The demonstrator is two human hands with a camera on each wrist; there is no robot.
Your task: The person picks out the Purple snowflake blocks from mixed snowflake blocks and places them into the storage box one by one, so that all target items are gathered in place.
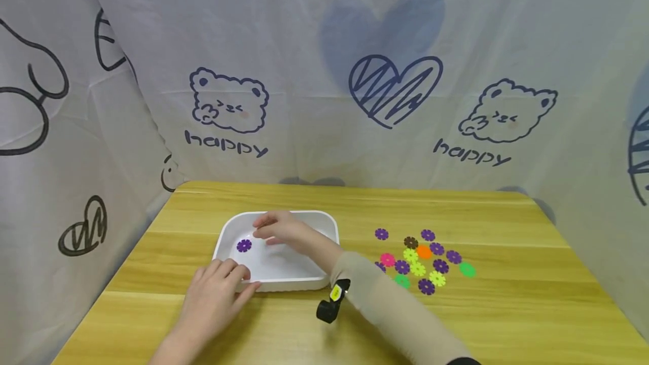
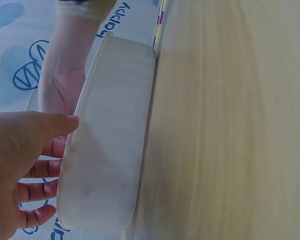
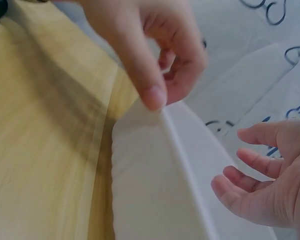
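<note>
A white plastic tray [image 1: 284,284] sits on the wooden table. My left hand [image 1: 215,294] grips its near rim at the left corner, with the thumb [image 2: 65,125] on the outer wall and the fingers over the inner side. Inside the tray, near its left end, lies one purple notched disc [image 1: 244,245]. My right hand [image 1: 284,228] hovers over the tray just right of that disc. Its fingers are spread and loosely bent, and the right wrist view shows nothing between them [image 3: 270,175].
Right of the tray, several notched discs lie scattered on the wooden table [image 1: 507,308]: purple, yellow, green, a pink one [image 1: 387,259], an orange one [image 1: 423,252] and a brown one [image 1: 410,242]. A printed white cloth [image 1: 304,128] hangs behind the table and at its sides.
</note>
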